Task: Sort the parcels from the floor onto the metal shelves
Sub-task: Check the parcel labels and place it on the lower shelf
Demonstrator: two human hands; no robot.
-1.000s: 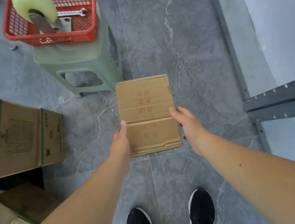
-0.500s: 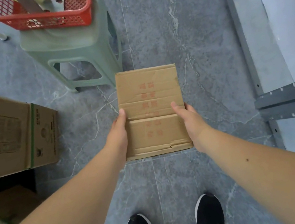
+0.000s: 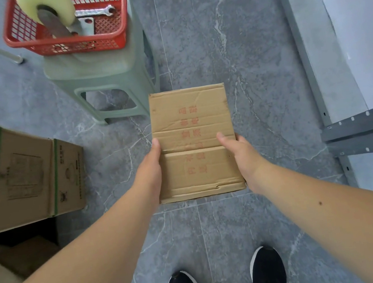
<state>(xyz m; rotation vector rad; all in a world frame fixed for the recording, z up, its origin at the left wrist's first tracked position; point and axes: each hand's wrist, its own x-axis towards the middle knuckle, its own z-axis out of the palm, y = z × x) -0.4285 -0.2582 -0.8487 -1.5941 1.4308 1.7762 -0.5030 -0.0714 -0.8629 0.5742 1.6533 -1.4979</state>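
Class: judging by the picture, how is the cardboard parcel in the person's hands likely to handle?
Probably light: the left hand and right hand hold the cardboard parcel by its side edges alone. Its creased, dented top suggests it may flex. Flat faces: unlikely to roll.

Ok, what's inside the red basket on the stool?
A pale tape roll on a metal dispenser, a wrench beside it. The roll covers the basket floor beneath it, and the basket's far end is out of frame.
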